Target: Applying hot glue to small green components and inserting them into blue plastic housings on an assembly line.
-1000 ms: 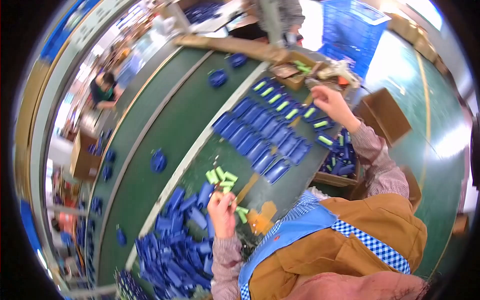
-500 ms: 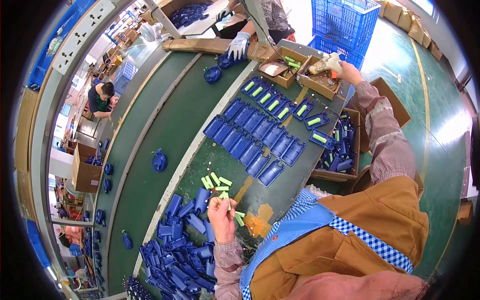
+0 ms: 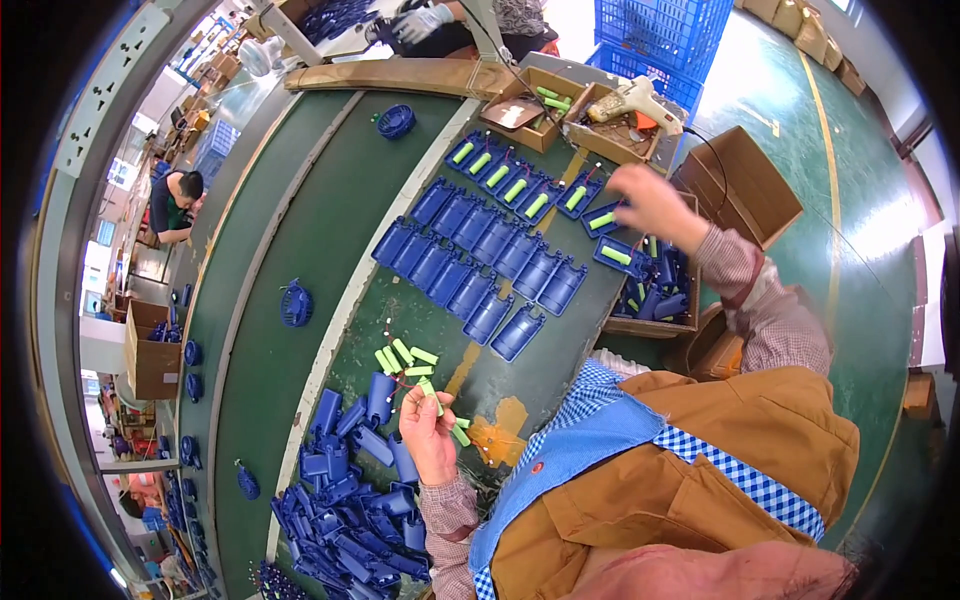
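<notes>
My left hand (image 3: 428, 432) is closed in a pinch on a light-green battery cell (image 3: 429, 388). Around its fingertips lie several more green cells (image 3: 402, 352) with thin wires. My right hand (image 3: 655, 205) is over the right side of the bench, slightly blurred, its fingers apart. Just beside those fingers is a blue plastic shell (image 3: 603, 219) with a green cell in it. A cream glue gun (image 3: 635, 100) rests on a small cardboard box (image 3: 612, 143) beyond the right hand. Rows of blue shells (image 3: 480, 235) line the bench, the far row fitted with green cells.
A heap of blue shells (image 3: 350, 525) sits near my left forearm. To the left runs a green conveyor (image 3: 335, 210) carrying round blue parts (image 3: 296, 303). A carton (image 3: 650, 326) of filled shells stands at the right edge. Blue crates (image 3: 655, 35) and a gloved co-worker's hand (image 3: 422, 22) are beyond.
My right hand has let go of the glue gun and come nearer, to the filled shells. The left hand keeps its cell. The co-worker's gloved hand has drawn back from the belt.
</notes>
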